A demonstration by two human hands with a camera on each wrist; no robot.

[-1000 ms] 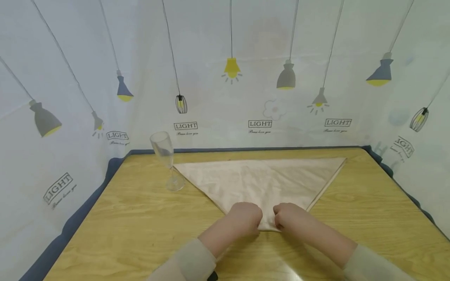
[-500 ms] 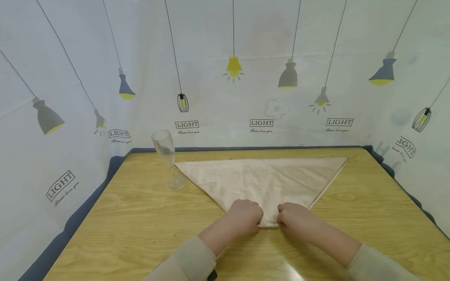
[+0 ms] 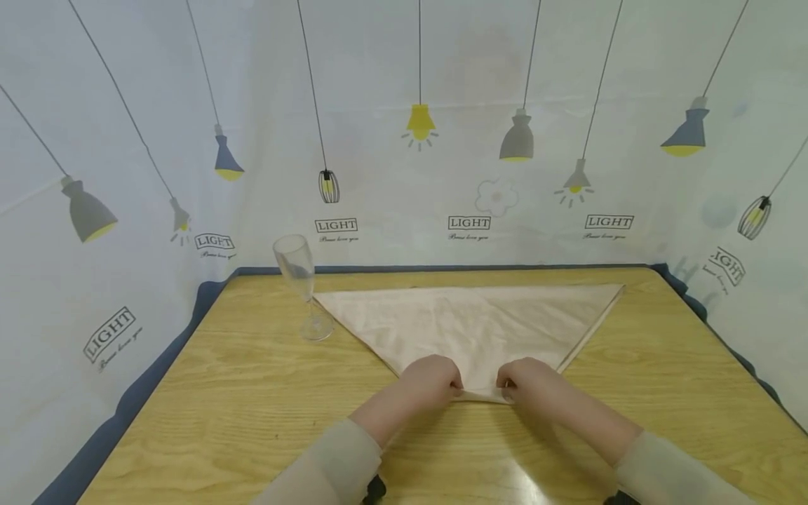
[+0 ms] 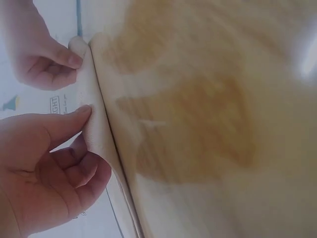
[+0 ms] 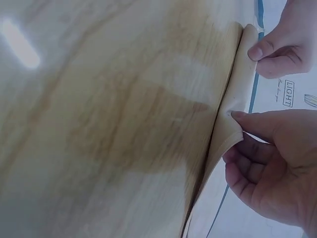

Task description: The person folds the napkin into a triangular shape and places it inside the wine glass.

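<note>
Stemmed glass [image 3: 298,270] stands near far left corner of tabletop [image 3: 240,393], beside left tip of pale cloth [image 3: 480,322]. Left hand [image 3: 432,382] pinches cloth's near edge. Cloth's long side follows tabletop's far edge. Right hand [image 3: 533,386] pinches near edge too.

The head camera looks forward and down from above the table [image 3: 221,407], past its far edge to the wall [image 3: 379,161]. Each wrist camera sits low and close, facing that wall (sideways in frame); all three share the cloth [image 3: 467,326], left hand [image 3: 431,382] and right hand [image 3: 533,386].
</note>
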